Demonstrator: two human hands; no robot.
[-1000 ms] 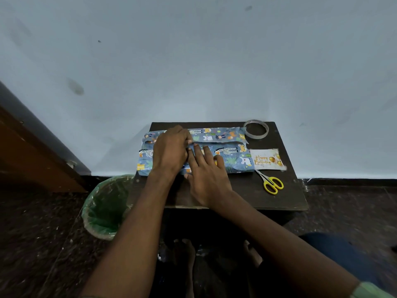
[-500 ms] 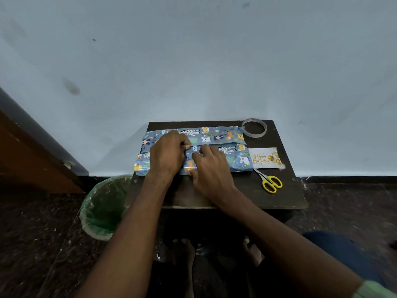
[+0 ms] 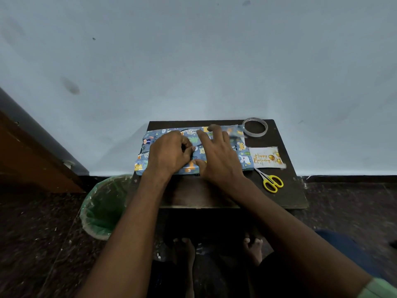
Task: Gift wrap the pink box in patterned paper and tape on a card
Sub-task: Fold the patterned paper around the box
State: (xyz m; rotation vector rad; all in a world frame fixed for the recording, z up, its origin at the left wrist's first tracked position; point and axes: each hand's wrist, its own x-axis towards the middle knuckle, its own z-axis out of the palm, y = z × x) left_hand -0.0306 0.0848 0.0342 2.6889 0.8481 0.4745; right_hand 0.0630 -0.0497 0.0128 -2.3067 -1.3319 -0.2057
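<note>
1. The left hand (image 3: pixel 169 154) is curled on the wrapped box (image 3: pixel 191 147); a fold of paper seems to be pinched under its fingers, though the contact itself is hidden. The right hand (image 3: pixel 217 155) is laid flat, fingers spread, and the top of the paper is pressed down by it.
2. The box is kept under both hands at the middle of the table (image 3: pixel 193 196); no pink shows, as it is fully covered by blue patterned paper.
3. The tape (image 3: pixel 255 127) is found beyond and to the right of the right hand, the card (image 3: pixel 267 157) just right of the box, the scissors (image 3: pixel 271 181) nearer than the card. A bin (image 3: pixel 103 207) stands on the floor, left of the left arm.
4. Judged step: the seam is being held shut before taping.
5. Risks: if either hand is lifted for the tape, the overlap could spring open; if the fold is pulled too hard, the paper could be torn or creased; the card could be brushed off the table edge by the right forearm.
</note>
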